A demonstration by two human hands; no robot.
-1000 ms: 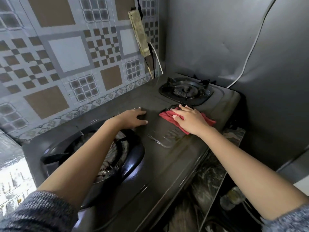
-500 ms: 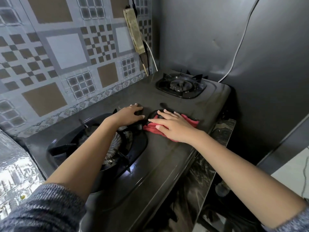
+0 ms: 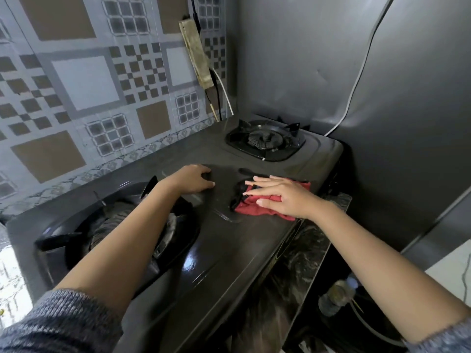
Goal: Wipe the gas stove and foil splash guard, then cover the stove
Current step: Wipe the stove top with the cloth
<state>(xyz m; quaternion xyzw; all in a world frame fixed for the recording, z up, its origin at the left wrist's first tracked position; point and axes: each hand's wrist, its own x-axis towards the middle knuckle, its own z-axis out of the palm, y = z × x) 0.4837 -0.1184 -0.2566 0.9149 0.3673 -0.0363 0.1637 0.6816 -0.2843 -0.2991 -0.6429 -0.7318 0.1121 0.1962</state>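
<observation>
A dark two-burner gas stove (image 3: 229, 250) runs from lower left to upper right. My right hand (image 3: 283, 197) lies flat with straight fingers on a red cloth (image 3: 254, 206), pressing it onto the stove's middle panel. My left hand (image 3: 191, 180) rests on the stove top just left of the cloth, beside the near burner (image 3: 122, 225). The far burner (image 3: 265, 141) stands uncovered. A patterned foil splash guard (image 3: 89, 85) covers the wall behind the stove. A dark grey panel (image 3: 331, 59) stands at the far end and right.
A long yellowish strip (image 3: 196, 52) with cables hangs on the wall near the corner. A white cable (image 3: 356, 80) runs down the grey panel to the stove's back. Below the stove's front edge is a marbled counter (image 3: 305, 250) and a gas valve (image 3: 336, 296).
My right hand has slid the red cloth left along the middle panel, then back a little towards the front. My left hand has stayed resting near the near burner.
</observation>
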